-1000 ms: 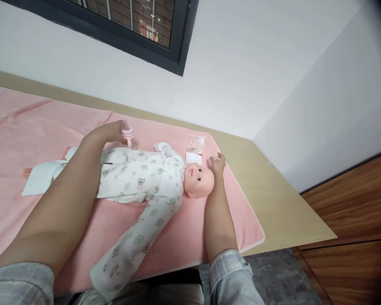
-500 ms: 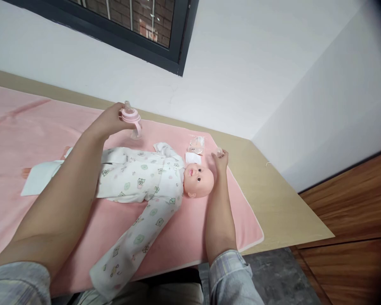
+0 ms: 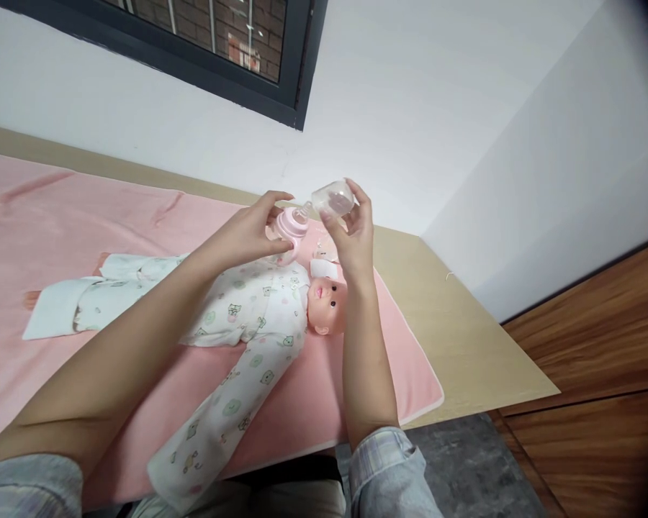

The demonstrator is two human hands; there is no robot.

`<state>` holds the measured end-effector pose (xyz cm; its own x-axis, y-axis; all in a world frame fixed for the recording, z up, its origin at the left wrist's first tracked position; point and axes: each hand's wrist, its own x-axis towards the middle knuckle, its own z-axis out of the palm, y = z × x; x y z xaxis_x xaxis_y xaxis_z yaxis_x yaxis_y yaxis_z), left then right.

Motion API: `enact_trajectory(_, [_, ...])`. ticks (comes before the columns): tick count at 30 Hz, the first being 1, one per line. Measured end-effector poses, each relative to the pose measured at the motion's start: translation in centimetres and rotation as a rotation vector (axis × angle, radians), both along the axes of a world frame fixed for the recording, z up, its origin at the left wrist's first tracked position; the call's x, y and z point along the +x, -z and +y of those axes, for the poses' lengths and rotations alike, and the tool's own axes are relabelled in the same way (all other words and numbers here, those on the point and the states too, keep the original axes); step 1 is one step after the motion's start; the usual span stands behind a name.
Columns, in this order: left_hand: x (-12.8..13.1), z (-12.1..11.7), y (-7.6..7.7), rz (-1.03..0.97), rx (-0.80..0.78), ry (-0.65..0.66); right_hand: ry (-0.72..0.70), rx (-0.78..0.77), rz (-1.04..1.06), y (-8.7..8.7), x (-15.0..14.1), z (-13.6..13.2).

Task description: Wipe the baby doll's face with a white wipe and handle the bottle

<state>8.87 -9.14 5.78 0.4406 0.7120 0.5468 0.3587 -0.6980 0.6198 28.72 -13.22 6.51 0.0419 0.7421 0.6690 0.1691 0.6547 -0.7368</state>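
Note:
My left hand (image 3: 256, 229) grips a pink-collared baby bottle (image 3: 292, 226), its clear teat tilted up and to the right. In my right hand (image 3: 356, 234) is a clear bottle cap (image 3: 332, 198), held sideways with its open end toward the teat. The cap's rim is at the teat's tip; whether they touch I cannot tell. Below both hands a baby doll (image 3: 327, 303) lies on its back, in a white printed outfit (image 3: 248, 309). My right wrist and forearm hide part of its head.
A pink blanket (image 3: 410, 374) covers much of the wooden table (image 3: 453, 331). A small clear packet (image 3: 325, 248) and a folded white cloth or paper (image 3: 322, 269) lie beside the doll's head. Behind are a white wall and a dark-framed window (image 3: 297, 86).
My left hand has carried the bottle right and tilted it. My right hand has lifted the cap up and left from beside the doll's head, bringing it to the teat.

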Motion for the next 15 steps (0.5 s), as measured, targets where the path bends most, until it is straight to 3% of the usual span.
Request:
enact_trajectory(8, [0.1, -1.6, -0.7, 0.023, 0.007, -0.012, -0.103, -0.098, -0.133, 0.6, -2.0, -0.5])
enact_trajectory(15, [0.4, -2.1, -0.7, 0.026, 0.056, -0.098, -0.128, -0.138, -0.113, 1.0, -2.6, -0.5])
